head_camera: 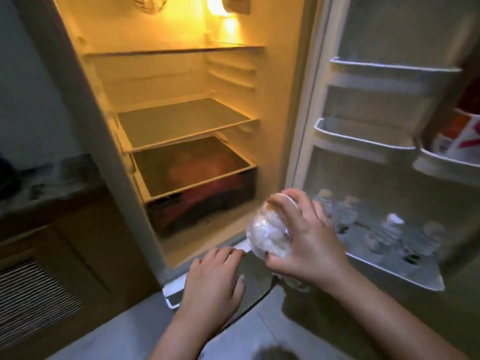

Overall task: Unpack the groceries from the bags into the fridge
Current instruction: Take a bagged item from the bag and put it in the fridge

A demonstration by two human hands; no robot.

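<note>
The fridge (280, 126) stands open in front of me, lit yellow inside. Its glass shelves (181, 120) are bare, and a dark drawer (202, 203) at the bottom holds something reddish. My right hand (306, 237) grips a clear plastic tub of pale food (267, 232) in front of the fridge's lower right corner. My left hand (215, 279) hovers palm down with fingers apart, just below the fridge's front sill, holding nothing.
The open door (389, 157) on the right has bins; the lowest holds several water bottles (387, 229), and an upper one a red and white carton (462, 139). A stone counter (46, 183) over wooden cabinets stands to the left. Grey floor lies below.
</note>
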